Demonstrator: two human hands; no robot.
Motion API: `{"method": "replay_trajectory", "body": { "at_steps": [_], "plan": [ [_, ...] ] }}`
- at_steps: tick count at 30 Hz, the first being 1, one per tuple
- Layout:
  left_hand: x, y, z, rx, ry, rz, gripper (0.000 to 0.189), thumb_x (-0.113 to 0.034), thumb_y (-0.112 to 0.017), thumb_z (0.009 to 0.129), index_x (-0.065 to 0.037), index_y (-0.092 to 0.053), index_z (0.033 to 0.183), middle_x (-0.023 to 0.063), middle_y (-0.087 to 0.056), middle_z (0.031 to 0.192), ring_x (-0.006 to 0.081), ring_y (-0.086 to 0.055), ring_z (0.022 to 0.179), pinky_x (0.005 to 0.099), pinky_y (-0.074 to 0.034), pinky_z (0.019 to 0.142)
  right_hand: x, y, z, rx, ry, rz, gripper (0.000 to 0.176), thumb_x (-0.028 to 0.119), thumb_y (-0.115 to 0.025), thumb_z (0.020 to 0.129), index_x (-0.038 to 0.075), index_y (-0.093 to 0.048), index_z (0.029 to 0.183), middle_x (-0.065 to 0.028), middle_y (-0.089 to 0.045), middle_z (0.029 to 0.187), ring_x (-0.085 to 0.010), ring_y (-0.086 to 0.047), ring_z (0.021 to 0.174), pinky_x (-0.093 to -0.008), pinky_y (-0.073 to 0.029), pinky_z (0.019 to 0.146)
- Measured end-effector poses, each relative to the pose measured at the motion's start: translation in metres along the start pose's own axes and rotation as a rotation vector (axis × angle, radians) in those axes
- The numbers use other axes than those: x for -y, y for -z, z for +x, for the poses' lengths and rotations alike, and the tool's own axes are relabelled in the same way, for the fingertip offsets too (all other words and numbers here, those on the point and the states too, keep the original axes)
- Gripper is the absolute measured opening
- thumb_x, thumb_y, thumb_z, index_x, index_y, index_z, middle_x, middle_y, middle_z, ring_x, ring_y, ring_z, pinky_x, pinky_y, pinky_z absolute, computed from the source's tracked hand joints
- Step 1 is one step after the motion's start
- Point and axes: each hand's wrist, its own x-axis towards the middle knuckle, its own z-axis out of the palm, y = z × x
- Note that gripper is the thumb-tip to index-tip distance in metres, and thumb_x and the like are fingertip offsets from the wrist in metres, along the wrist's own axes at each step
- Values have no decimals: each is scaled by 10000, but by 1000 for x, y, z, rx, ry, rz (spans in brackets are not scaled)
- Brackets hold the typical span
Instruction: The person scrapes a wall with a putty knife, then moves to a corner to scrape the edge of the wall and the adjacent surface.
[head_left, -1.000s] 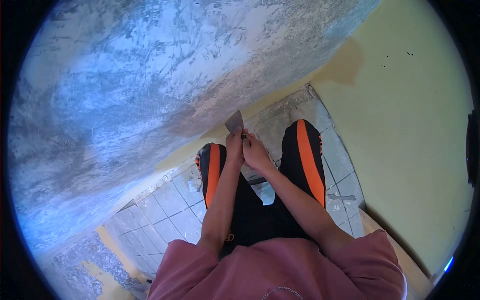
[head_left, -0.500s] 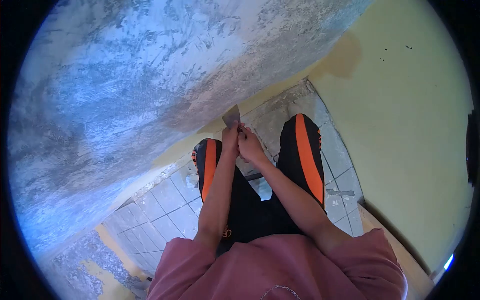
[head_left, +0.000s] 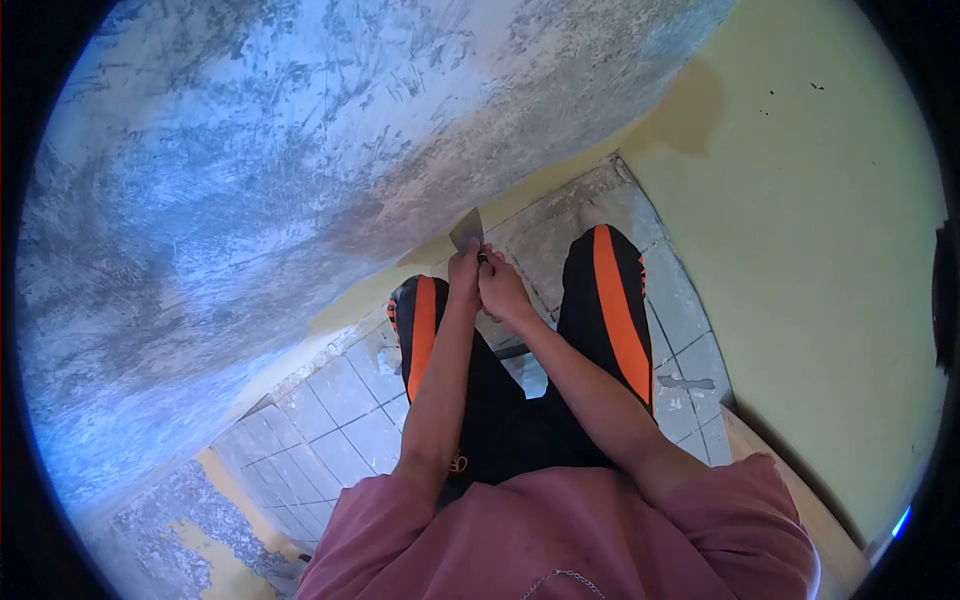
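Observation:
A putty knife [head_left: 466,230] with a broad, flaring metal blade points up toward the lower part of the patchy wall [head_left: 330,150]. My left hand [head_left: 463,272] is closed around its neck and handle, just below the blade. Pressed against it from the right, my right hand [head_left: 504,292] also has its fingers wrapped round the handle. A dark bit of the handle shows between the two hands; the fingers hide the rest. The blade's tip overlaps the yellowish strip at the wall's foot in this view.
My knees, in black trousers [head_left: 615,300] with orange stripes, flank my hands. Dusty grey tiles [head_left: 340,395] cover the floor, with a grey flat piece [head_left: 686,383] lying on them at the right. A smooth yellow-green wall [head_left: 800,230] meets the patchy one at a corner.
The whole view has shifted very slightly. My hands and the putty knife keep almost the same place and grip.

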Motion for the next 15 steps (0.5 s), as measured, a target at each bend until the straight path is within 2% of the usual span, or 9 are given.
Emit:
{"method": "replay_trajectory", "body": {
  "at_steps": [3, 5, 6, 8, 9, 11, 12, 14, 15],
  "plan": [
    [-6, -6, -9, 19, 5, -13, 258, -203, -477, 850, 53, -495, 826, 117, -544, 720, 212, -558, 625, 303, -482, 553, 10, 5, -1, 58, -12, 52, 447, 231, -320, 832, 64, -374, 1244, -230, -438, 1185, -345, -429, 1099, -368, -345, 926],
    [-6, -6, 4, 20, 29, 14, 264, -207, -474, 852, 54, -497, 820, 118, -544, 711, 211, -560, 625, 300, -481, 549, 36, 19, -11, 163, -304, 81, 423, 226, -322, 835, 59, -408, 1215, -216, -473, 1147, -342, -499, 1012, -371, -402, 861],
    [2, -2, 7, 19, 59, 34, 270, -211, -472, 853, 54, -499, 814, 120, -544, 703, 210, -561, 625, 298, -480, 544, 33, 16, -11, 165, -318, 79, 423, 226, -322, 835, 59, -408, 1215, -216, -473, 1147, -342, -499, 1012, -371, -402, 861],
    [13, 8, 26, 1, 41, 34, 277, -217, -471, 854, 55, -500, 814, 119, -542, 694, 208, -561, 624, 298, -479, 541, 31, 12, 3, 106, -309, 187, 405, 231, -325, 834, 56, -440, 1182, -204, -521, 1066, -333, -567, 860, -376, -458, 747],
    [14, 9, 33, -24, 22, 38, 284, -222, -470, 856, 56, -501, 813, 117, -540, 686, 206, -561, 623, 299, -478, 537, 20, 9, 8, 100, -302, 188, 405, 231, -325, 834, 56, -440, 1182, -204, -521, 1066, -333, -567, 860, -376, -458, 747],
    [-5, -7, -2, -6, 21, 22, 280, -219, -468, 858, 57, -502, 818, 118, -541, 688, 207, -560, 624, 301, -475, 536, -6, -3, 11, -30, 33, -32, 399, 241, -329, 832, 45, -461, 1154, -204, -543, 1019, -336, -581, 799, -379, -468, 701],
    [-11, -13, -15, 7, 24, -1, 277, -216, -466, 859, 57, -503, 822, 119, -542, 691, 208, -560, 624, 303, -473, 536, 2, -1, 9, -30, 31, -32, 399, 241, -329, 832, 45, -461, 1154, -204, -543, 1019, -336, -581, 799, -379, -468, 701],
    [-8, -5, 7, 29, 62, 22, 276, -213, -462, 861, 58, -499, 823, 118, -542, 690, 210, -560, 622, 304, -474, 536, 20, 7, -3, 60, -174, 189, 399, 243, -330, 827, 56, -463, 1154, -218, -536, 1038, -359, -545, 912, -387, -430, 794],
    [-5, 0, 9, 52, 97, 49, 275, -211, -458, 864, 58, -496, 825, 118, -541, 689, 212, -559, 620, 306, -475, 537, 13, 4, -3, 63, -187, 186, 399, 243, -330, 827, 56, -463, 1154, -218, -536, 1038, -359, -545, 912, -387, -430, 794]
  ]
}}
